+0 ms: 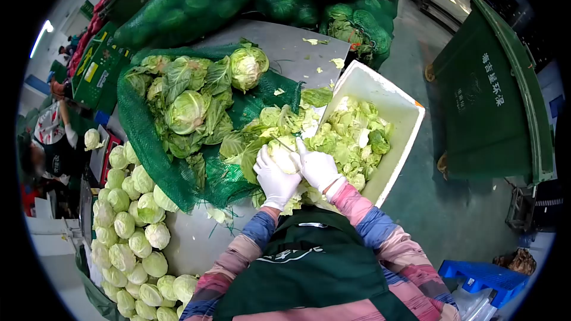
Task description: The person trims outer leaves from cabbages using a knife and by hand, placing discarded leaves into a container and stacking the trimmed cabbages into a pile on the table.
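My left hand (277, 179), in a white glove, is closed around the side of a pale, trimmed cabbage (281, 156). My right hand (317, 167), also gloved, is closed on a knife whose thin blade (285, 144) lies across the top of that cabbage; the handle is mostly hidden in the fingers. Loose green leaves (244, 145) lie around both hands. To the left, on an opened green mesh bag (138, 120), sit several untrimmed cabbages (188, 112). A white foam box (406, 120) full of cut leaves (355, 137) stands tilted just right of my right hand.
Many trimmed cabbages (124, 224) are heaped on the table's left side. Full green mesh sacks (190, 3) line the back of the metal table (285, 47). A large green wheeled bin (488, 95) and a blue pallet (485, 279) stand right. Another person (56, 142) works at far left.
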The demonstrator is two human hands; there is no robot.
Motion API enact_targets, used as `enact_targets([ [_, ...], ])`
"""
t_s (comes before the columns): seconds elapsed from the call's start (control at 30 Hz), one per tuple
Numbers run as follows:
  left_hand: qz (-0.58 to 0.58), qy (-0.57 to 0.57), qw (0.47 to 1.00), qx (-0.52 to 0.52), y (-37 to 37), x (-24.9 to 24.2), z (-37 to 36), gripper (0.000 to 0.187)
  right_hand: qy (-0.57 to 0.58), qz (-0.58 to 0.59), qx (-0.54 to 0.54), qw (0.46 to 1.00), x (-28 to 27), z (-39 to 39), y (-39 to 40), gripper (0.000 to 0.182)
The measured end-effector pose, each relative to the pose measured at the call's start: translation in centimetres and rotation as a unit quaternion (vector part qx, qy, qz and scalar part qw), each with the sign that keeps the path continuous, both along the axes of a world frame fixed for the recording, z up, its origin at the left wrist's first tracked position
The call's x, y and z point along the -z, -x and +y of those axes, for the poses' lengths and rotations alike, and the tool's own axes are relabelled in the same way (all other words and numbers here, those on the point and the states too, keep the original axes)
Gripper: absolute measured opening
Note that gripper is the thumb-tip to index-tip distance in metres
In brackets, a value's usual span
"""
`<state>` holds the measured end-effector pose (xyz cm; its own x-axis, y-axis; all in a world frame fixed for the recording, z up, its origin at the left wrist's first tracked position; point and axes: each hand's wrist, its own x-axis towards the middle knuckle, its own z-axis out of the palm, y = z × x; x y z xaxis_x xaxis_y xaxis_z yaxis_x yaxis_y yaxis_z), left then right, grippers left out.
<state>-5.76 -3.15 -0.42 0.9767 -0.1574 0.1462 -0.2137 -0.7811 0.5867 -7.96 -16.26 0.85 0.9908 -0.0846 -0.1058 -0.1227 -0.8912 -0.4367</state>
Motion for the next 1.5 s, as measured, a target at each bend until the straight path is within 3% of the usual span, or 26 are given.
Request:
enact_targets([
  [0.2,0.005,-0.042,0.999,-0.001,-0.7,0.2,0.5,0.109,0.029,0.049,-0.028,0.998,0.6,-0.8,-0.5,0.057],
  [0.3,0.012,-0.045,0.999,0.018,-0.5,-0.2,0.7,0.109,-0.056,0.078,0.011,0.995,-0.5,-2.5,-2.2,0.053],
  [0.37,-0.007,-0.049,0.998,0.047,0.0,-0.4,1.0,0.109,-0.089,0.048,0.068,0.993,2.1,-4.0,-3.7,0.052],
  [0.4,-0.015,-0.031,0.998,0.059,0.4,-0.5,1.3,0.108,-0.081,0.094,0.101,0.987,2.4,-4.3,-4.6,0.053],
  [0.57,0.001,0.032,0.996,0.084,-0.1,0.6,4.2,0.111,-0.054,0.076,0.083,0.992,4.3,-3.1,-3.8,0.059],
  [0.67,0.047,0.055,0.984,0.162,-0.2,0.0,5.4,0.114,-0.065,0.064,0.149,0.985,7.2,-3.8,-3.8,0.05],
  [0.77,0.084,0.095,0.985,0.115,0.8,0.9,7.0,0.119,-0.111,0.068,0.189,0.973,8.1,-4.2,-2.4,0.055],
  [0.8,0.075,0.083,0.989,0.096,1.1,2.7,8.1,0.118,-0.204,0.035,0.185,0.961,9.3,-3.7,-2.2,0.056],
  [0.83,0.075,0.082,0.99,0.092,1.2,1.3,7.7,0.118,-0.304,0.047,0.197,0.931,7.9,-2.5,-1.6,0.055],
  [0.87,0.257,0.252,0.932,-0.029,1.4,0.0,7.0,0.113,-0.308,0.011,0.184,0.933,7.7,-1.2,-1.1,0.056],
  [0.9,0.418,0.405,0.8,-0.147,1.2,-1.0,6.3,0.107,-0.312,-0.024,0.17,0.935,7.7,-0.1,-0.5,0.057],
  [0.93,0.403,0.415,0.793,-0.192,0.3,-0.7,5.7,0.094,-0.321,-0.022,0.15,0.935,7.8,0.6,-0.1,0.057],
  [0.97,0.403,0.416,0.792,-0.194,-0.2,-0.8,5.5,0.094,-0.312,-0.034,0.131,0.94,7.8,1.3,0.4,0.059],
  [1.03,0.383,0.412,0.811,-0.163,-1.3,-1.6,4.9,0.09,-0.293,-0.022,0.118,0.948,7.2,0.9,0.6,0.06],
  [1.07,0.274,0.384,0.878,-0.082,-1.4,1.1,5.2,0.094,-0.313,-0.006,0.132,0.941,6.9,0.2,0.9,0.064],
  [1.1,0.277,0.385,0.877,-0.08,-1.3,1.0,5.1,0.094,-0.332,0.01,0.144,0.932,5.1,-0.6,0.9,0.069],
  [1.13,0.194,0.236,0.952,-0.028,-1.2,0.5,5.0,0.097,-0.241,-0.015,0.127,0.962,2.0,-0.9,0.8,0.071],
  [1.17,0.105,0.077,0.991,0.027,-1.0,0.2,4.8,0.1,-0.24,-0.011,0.13,0.962,0.7,-1.0,0.8,0.071],
  [1.27,0.084,0.063,0.992,0.068,-1.1,0.3,4.4,0.105,-0.051,-0.019,-0.043,0.998,-0.8,-1.3,-0.3,0.067],
  [1.4,0.08,0.043,0.988,0.122,-1.2,-0.4,5.2,0.104,-0.039,0.056,-0.039,0.997,1.0,-1.9,-3.2,0.061],
  [1.5,0.08,0.056,0.985,0.142,-0.9,-0.5,6.0,0.102,-0.102,-0.002,-0.045,0.994,0.4,-1.9,-3.4,0.06],
])
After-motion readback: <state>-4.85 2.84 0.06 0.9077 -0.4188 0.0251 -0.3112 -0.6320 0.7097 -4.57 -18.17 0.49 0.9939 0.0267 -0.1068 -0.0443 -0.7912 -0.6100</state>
